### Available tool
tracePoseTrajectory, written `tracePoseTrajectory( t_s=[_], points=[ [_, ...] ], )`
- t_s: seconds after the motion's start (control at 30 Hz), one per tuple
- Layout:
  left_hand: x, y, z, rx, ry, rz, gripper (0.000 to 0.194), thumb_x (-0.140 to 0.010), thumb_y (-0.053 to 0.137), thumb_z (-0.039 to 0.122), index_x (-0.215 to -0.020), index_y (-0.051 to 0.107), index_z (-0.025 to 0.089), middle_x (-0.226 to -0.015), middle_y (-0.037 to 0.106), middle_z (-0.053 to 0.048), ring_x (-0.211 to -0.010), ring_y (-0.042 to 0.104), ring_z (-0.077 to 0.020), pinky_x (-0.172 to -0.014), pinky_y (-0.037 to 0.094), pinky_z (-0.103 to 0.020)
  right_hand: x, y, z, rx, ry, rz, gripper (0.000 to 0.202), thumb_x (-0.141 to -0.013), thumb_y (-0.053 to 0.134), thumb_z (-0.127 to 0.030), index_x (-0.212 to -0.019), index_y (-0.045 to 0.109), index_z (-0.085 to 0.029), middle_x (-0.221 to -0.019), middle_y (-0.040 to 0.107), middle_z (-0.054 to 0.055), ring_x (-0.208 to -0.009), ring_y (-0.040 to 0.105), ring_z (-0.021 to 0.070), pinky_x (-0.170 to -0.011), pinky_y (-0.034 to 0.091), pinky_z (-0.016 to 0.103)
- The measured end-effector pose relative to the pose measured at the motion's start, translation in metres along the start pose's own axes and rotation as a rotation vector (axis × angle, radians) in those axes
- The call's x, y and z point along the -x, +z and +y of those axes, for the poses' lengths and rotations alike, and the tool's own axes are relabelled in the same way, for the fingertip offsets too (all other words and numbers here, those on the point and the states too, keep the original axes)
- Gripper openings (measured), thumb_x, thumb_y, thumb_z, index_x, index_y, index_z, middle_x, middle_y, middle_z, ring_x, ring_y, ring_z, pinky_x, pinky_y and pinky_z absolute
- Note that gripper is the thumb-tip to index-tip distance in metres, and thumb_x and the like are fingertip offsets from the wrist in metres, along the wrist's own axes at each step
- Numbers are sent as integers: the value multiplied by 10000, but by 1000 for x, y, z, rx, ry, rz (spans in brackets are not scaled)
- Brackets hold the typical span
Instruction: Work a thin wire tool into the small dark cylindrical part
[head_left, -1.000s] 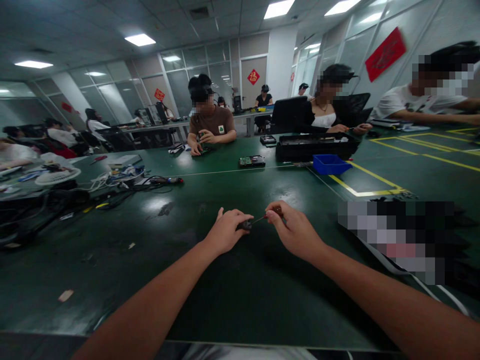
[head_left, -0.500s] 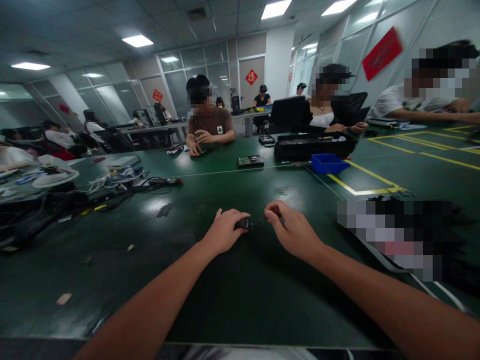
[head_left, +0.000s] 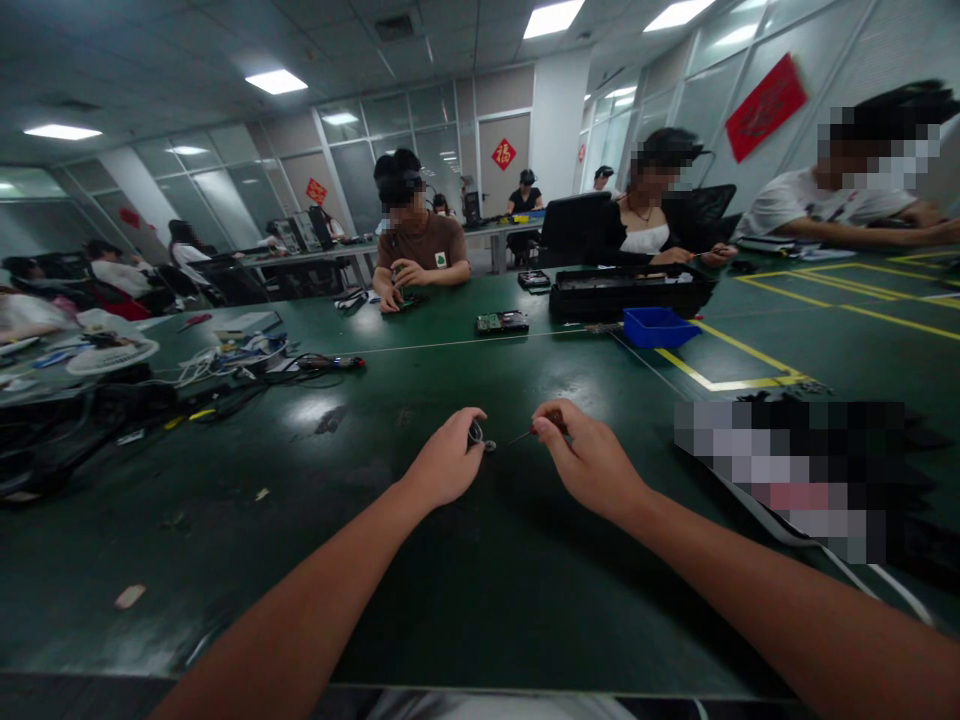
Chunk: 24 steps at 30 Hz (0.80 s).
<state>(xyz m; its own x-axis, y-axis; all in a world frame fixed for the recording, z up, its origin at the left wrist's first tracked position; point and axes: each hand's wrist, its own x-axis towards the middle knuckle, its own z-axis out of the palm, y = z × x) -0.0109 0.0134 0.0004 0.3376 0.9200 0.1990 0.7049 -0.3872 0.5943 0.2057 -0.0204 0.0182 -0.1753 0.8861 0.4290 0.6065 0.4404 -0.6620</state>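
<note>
Screwdriver (head_left: pixel 531 431) in right hand (head_left: pixel 585 452) points toward small part (head_left: pixel 475 433) in left hand (head_left: pixel 447 462).

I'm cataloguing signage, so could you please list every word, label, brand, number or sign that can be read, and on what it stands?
"福": red diamond sign on the door.
Too blurred or small: large red sign at upper right, smaller red signs, shirt badge.
Pixelated: item on the table at right.
No text legible: thin tool, dark object in the left hand.
</note>
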Motion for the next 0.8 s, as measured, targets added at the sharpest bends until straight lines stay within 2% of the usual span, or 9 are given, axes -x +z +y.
tracePoseTrajectory(
  t_s=[0.2, 0.3, 0.4, 0.53, 0.67, 0.8],
  points=[
    [-3, 2, 4, -300, 18, -116, 312, -874, 607, 483, -1103, 641, 274, -1020, 660, -51, -936, 619, -268, -781, 495, -379, 0, 1, -1, 1, -1, 0, 174, -997, 424, -319, -990, 564, -217, -856, 681, 43, -794, 663, 204, -698, 479, 331],
    [-7, 4, 6, -396, 29, -150, 307, -902, 556, 492, -1070, 671, 262, -976, 661, -64, -900, 620, -263, -748, 486, -360, 0, 1, -1, -2, -3, -6, 177, -999, 423, -321, -996, 565, -218, -861, 681, 42, -800, 662, 204, -698, 479, 330],
    [-9, 6, 6, -390, 25, -160, 266, -914, 544, 445, -1018, 673, 238, -957, 662, -63, -877, 617, -247, -745, 480, -348, 0, 1, -1, -5, -2, -5, 183, -1001, 418, -325, -1000, 566, -217, -857, 676, 38, -799, 660, 201, -701, 477, 329],
    [-8, 2, 0, -207, -5, -103, 245, -913, 546, 427, -994, 651, 222, -974, 674, -53, -887, 619, -227, -767, 473, -341, -1, 1, 0, -8, -4, 1, 179, -1003, 418, -320, -996, 562, -215, -869, 674, 40, -810, 660, 200, -716, 475, 333],
    [-13, -14, -11, 50, -68, 73, 251, -890, 560, 404, -1018, 655, 210, -981, 675, -52, -886, 614, -199, -776, 460, -313, 0, 0, 0, -18, 2, 0, 184, -1005, 419, -331, -1006, 562, -216, -881, 675, 40, -815, 663, 199, -708, 476, 330],
    [-23, -41, -20, 437, -203, 256, 284, -827, 552, 343, -1031, 671, 186, -860, 635, -36, -656, 541, -132, -587, 397, -242, 0, 0, 1, -20, 11, -10, 193, -1008, 413, -340, -1012, 561, -217, -894, 683, 45, -826, 668, 206, -699, 477, 334]
  ],
)
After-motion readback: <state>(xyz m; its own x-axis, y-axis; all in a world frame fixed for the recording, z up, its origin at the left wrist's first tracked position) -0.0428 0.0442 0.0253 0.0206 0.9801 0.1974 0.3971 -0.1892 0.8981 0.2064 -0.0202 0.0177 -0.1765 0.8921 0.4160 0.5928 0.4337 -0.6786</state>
